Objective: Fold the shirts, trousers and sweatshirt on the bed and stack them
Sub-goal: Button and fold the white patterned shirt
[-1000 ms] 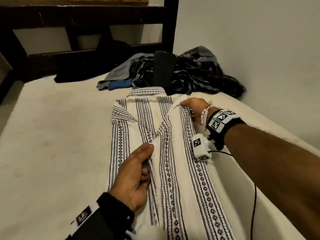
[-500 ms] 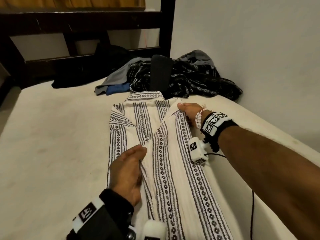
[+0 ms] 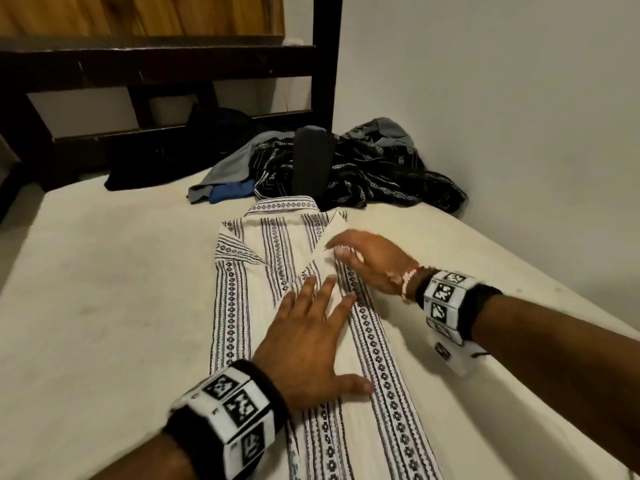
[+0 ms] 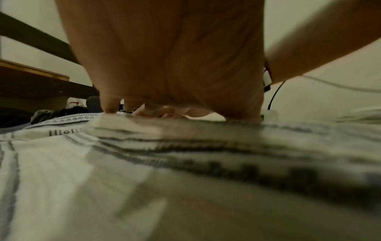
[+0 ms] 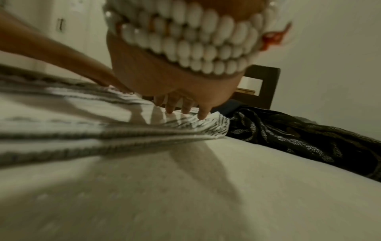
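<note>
Striped shirt (image 3: 242, 306): long axis along the bed (image 3: 104, 306), collar toward the headboard. Your left hand (image 3: 304, 344) and right hand (image 3: 370, 261) press it flat, fingers extended.

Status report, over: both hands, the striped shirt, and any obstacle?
Left hand flat, pressing cream black-striped woven shirt. Right hand open near collar. Shirt narrow-folded. Dark unfolded clothes pile just beyond.
</note>
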